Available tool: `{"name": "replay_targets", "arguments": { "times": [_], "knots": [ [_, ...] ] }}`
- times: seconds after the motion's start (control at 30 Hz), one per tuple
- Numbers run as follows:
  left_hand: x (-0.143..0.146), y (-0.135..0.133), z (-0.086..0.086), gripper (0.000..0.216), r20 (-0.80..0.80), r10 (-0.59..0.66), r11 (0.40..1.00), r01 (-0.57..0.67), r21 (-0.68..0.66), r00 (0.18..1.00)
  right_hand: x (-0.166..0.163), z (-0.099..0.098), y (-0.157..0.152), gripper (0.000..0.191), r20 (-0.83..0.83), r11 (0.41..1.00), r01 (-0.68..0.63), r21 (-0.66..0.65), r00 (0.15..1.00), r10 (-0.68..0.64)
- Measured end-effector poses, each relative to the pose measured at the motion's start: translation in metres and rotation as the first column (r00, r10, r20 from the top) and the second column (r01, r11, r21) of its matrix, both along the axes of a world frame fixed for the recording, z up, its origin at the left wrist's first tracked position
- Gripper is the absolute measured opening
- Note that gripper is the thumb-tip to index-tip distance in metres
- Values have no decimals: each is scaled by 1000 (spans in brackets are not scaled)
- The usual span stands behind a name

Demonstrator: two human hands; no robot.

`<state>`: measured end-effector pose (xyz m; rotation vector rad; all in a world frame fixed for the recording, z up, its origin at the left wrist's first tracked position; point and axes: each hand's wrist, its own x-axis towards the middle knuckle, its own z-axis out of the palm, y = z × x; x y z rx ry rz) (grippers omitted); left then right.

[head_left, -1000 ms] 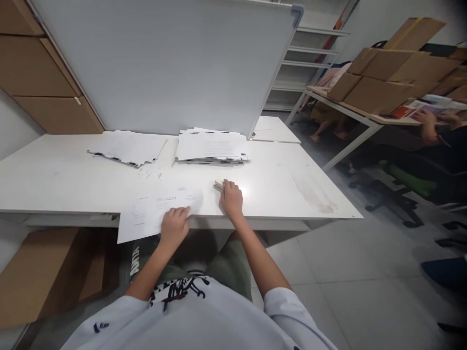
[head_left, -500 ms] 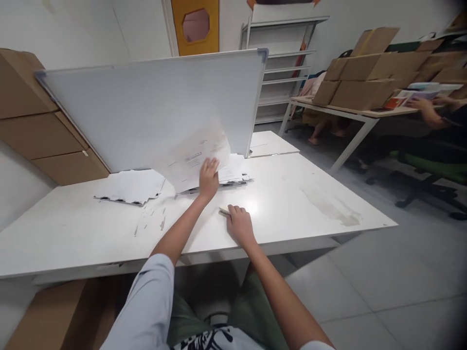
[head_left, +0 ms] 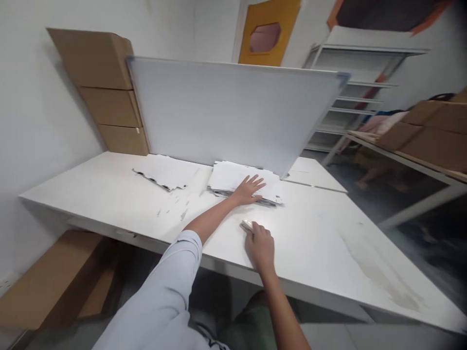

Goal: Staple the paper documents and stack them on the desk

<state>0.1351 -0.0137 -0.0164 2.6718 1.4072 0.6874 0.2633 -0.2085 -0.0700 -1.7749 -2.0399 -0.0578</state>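
My left hand [head_left: 248,190] lies flat with its fingers spread on the right part of a stack of white papers [head_left: 229,176]. The stack sits on the white table, in front of the upright whiteboard [head_left: 226,112]. Closer to the table's front edge, my right hand [head_left: 262,245] is closed around a small cream-coloured tool [head_left: 247,224]. Only one end of the tool shows past the fingers, so its kind is not clear. Further left lies another pile of papers [head_left: 166,171] with dark, uneven edges.
Cardboard boxes [head_left: 116,104] are stacked at the whiteboard's left end. A stained patch marks the table [head_left: 386,277] on the right. Another box [head_left: 47,277] stands below on the left. Behind are a metal shelf [head_left: 368,48] and a second table with boxes [head_left: 430,131].
The sheet raised at my left hand is down, and that hand now rests spread on the stack. My right hand still holds the small tool. The view has swung left.
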Motion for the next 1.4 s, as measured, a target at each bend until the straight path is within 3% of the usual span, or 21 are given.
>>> {"name": "replay_targets", "arguments": {
  "times": [0.07,0.1,0.17,0.2,0.23,0.3,0.37,0.5,0.6,0.7,0.93,1.07,1.13,1.3,1.4],
  "knots": [
    [-49,-3,6,61,99,272,960,-277,42,957,2,-4,1,30,17,1000,-25,15,1000,24],
    [-81,-7,9,61,144,463,882,-471,22,875,2,-5,1,29,22,999,-33,22,999,33],
    [-150,-22,13,68,168,798,597,-798,-82,579,3,-5,0,29,28,999,-36,29,999,35],
    [-184,-34,11,76,116,870,492,-861,-126,480,4,-5,-1,29,31,999,-29,31,999,28],
    [-216,-48,8,82,36,894,446,-880,-165,446,4,-4,-1,28,32,999,-20,30,999,20],
    [-264,-84,-4,82,-109,869,452,-864,-222,483,4,-3,-3,27,31,1000,-9,21,999,9],
    [-288,-122,-17,81,-183,877,406,-888,-216,445,5,-2,-5,27,30,1000,-13,11,999,13],
    [-288,-172,-27,84,-208,941,229,-956,-186,266,7,-6,-5,27,36,999,-32,18,999,32],
    [-274,-188,-22,83,-249,942,183,-966,-182,225,8,-8,-5,27,24,999,-32,28,999,32],
    [-262,-207,-20,82,-293,930,190,-972,-135,222,8,-6,-5,28,17,999,-31,27,999,30],
    [-246,-245,-30,76,-296,915,281,-960,-15,273,4,-4,-3,28,25,999,-4,33,1000,4],
    [-239,-243,-17,61,-388,800,475,-878,-56,458,4,-6,-3,28,10,998,-10,59,1000,9],
    [-233,-248,-12,59,-430,732,539,-835,-110,529,4,-6,-4,28,2,998,-13,61,1000,12],
    [-192,-300,-25,59,-389,680,636,-764,-107,621,5,-4,-6,28,7,998,0,55,1000,0],
    [-162,-329,-33,62,-279,571,757,-627,-184,772,6,-4,-6,27,9,999,-6,54,1000,5]
  ]
}}
